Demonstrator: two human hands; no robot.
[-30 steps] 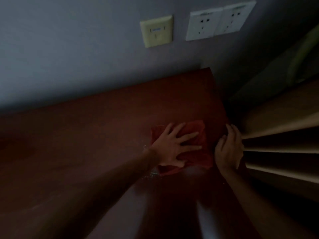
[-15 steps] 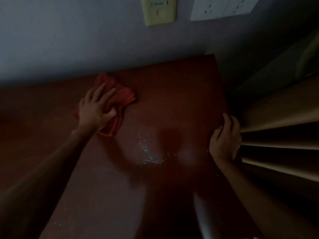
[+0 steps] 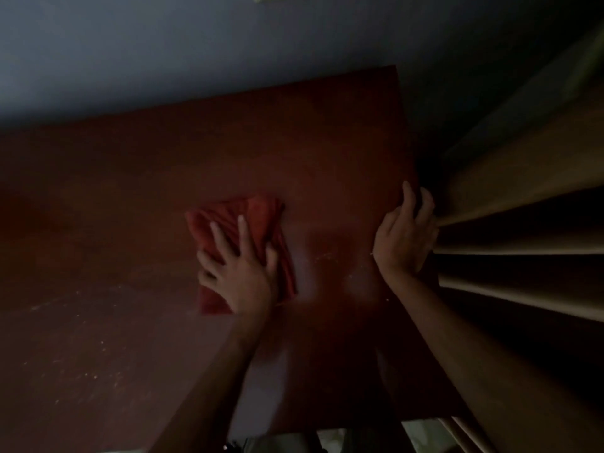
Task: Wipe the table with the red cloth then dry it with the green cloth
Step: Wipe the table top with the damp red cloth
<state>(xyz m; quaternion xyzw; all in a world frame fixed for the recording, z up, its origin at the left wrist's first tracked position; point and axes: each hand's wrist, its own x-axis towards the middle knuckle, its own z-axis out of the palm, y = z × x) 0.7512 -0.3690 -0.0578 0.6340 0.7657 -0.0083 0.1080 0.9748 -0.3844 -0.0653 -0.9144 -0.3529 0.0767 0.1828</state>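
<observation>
Hands: left (image 3: 240, 276) flat on red cloth (image 3: 258, 217); right (image 3: 403, 237) curled over table (image 3: 130, 191) edge.

Person's body, dim light: both forearms bare to the frame edge, no sleeves visible. Left hand (image 3: 240, 276) and right hand (image 3: 403, 238) bare, ungloved.

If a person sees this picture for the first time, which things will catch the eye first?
First the red cloth, the brightest thing in the dim scene, lying near the middle of the dark wooden table with the left hand pressed flat on it. Next the right hand, gripping the table's right edge beside the pale curtain folds.
</observation>
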